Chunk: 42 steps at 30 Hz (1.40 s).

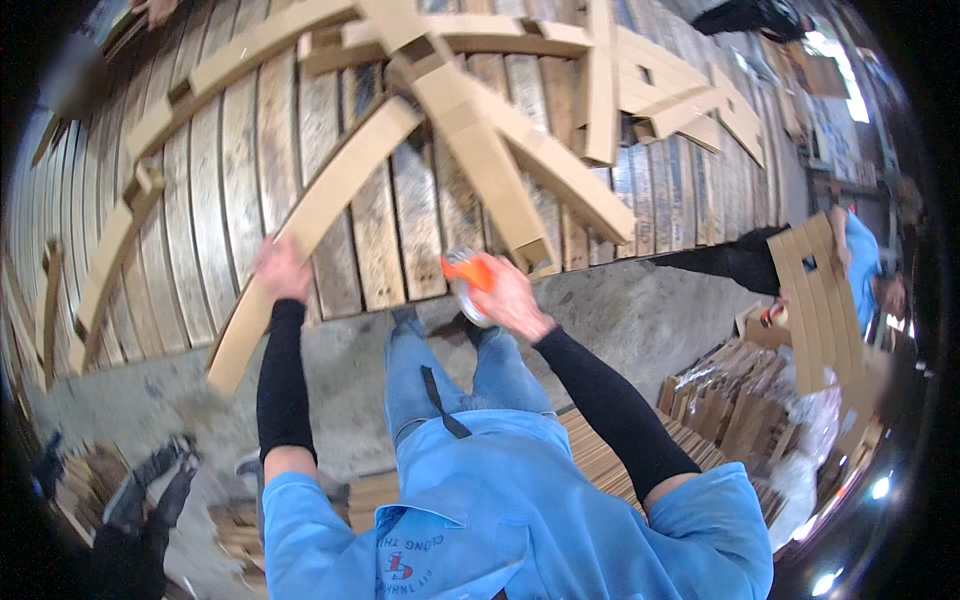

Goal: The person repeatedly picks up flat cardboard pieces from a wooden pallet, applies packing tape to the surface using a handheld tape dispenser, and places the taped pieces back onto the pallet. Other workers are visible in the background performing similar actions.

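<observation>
My left hand [283, 268] is closed around a long, narrow cardboard box [345, 165], which slants across the slatted wooden table [380, 235] with its lower end past the near edge. An orange tape dispenser [466, 270] is in my right hand [514, 300], held near that edge and slightly blurred. Beyond it, another long box [480, 150] lies at an angle, its near end close to the dispenser. A further narrow box [575, 185] rests against it on the right.
More long boxes [250, 60] are strewn over the table's far side and left. At right, a person in blue holds flat cardboard [815, 300]. Stacks of cardboard [740, 400] stand on the floor at right, with others behind me. Another person's dark-clothed legs [150, 500] show lower left.
</observation>
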Tool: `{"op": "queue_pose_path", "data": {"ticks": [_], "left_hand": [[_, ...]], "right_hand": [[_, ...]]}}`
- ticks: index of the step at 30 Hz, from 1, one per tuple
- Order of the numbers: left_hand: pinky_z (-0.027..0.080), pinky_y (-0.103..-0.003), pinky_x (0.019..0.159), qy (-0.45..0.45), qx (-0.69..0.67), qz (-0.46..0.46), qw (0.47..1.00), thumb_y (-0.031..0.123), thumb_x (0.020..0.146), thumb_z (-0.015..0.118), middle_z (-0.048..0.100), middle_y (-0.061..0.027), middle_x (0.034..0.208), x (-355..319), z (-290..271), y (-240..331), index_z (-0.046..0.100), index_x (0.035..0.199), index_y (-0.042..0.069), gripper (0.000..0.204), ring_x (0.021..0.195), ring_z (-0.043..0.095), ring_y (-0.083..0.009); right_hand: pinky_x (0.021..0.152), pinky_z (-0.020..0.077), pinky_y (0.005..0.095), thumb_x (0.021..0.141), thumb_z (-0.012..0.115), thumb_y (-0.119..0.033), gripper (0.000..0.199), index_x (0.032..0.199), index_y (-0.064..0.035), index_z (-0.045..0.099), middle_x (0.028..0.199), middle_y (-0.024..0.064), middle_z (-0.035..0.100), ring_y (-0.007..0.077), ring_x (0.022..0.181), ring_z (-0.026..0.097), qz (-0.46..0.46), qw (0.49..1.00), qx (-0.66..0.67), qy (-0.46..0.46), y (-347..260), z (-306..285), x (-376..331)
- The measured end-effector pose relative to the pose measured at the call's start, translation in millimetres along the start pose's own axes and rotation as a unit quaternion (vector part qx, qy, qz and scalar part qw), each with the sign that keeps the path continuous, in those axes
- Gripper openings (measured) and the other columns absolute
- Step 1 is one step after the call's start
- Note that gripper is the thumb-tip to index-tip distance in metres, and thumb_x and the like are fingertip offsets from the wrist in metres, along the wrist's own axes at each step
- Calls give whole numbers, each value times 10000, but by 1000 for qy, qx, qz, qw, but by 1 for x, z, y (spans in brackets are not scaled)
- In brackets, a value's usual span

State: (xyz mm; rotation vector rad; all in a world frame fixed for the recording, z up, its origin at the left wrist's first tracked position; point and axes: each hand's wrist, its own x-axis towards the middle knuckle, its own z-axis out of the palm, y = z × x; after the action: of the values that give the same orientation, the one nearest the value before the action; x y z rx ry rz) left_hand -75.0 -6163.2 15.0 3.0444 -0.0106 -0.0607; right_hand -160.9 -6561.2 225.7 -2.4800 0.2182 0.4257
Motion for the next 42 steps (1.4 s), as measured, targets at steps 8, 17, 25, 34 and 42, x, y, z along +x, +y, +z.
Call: {"op": "queue_pose_path", "data": {"ticks": [8,17,25,34,42], "left_hand": [[215,-645,1190,-64,-35,30,997,379,743,821,294,-248,1633,82,-96,43,545,1399,77,773,1497,280,-432],[221,-649,1188,-127,-130,470,864,412,821,750,363,-241,1559,4,-80,397,613,1314,138,580,1441,342,-427],[253,-647,1182,-191,-83,533,820,391,782,807,351,-217,1568,13,-104,589,585,1286,129,610,1470,310,-415],[281,-643,1133,-254,-35,503,825,641,929,563,557,-216,1380,61,0,678,600,1300,97,659,1349,464,-387],[405,-608,1057,-470,117,364,796,670,931,531,695,-222,1195,100,-18,577,609,1318,87,704,1151,647,-397]], "right_hand": [[696,542,366,944,638,-233,382,1287,-68,617,1092,55,704,212,923,683,348,663,653,113,210,-86,-170],[907,522,431,965,544,-313,531,1441,-79,514,1319,122,632,289,1123,633,199,395,875,198,248,-60,-190],[1092,466,515,898,599,-112,591,1472,-48,473,1413,170,578,353,1293,576,130,368,903,177,337,-131,-130],[1015,546,472,914,670,-50,485,1383,-23,550,1283,129,671,291,1151,681,176,512,834,109,477,-263,-66],[950,579,463,920,672,-67,438,1341,-14,567,1219,121,694,279,1081,709,234,522,806,152,598,-322,-52]]}}
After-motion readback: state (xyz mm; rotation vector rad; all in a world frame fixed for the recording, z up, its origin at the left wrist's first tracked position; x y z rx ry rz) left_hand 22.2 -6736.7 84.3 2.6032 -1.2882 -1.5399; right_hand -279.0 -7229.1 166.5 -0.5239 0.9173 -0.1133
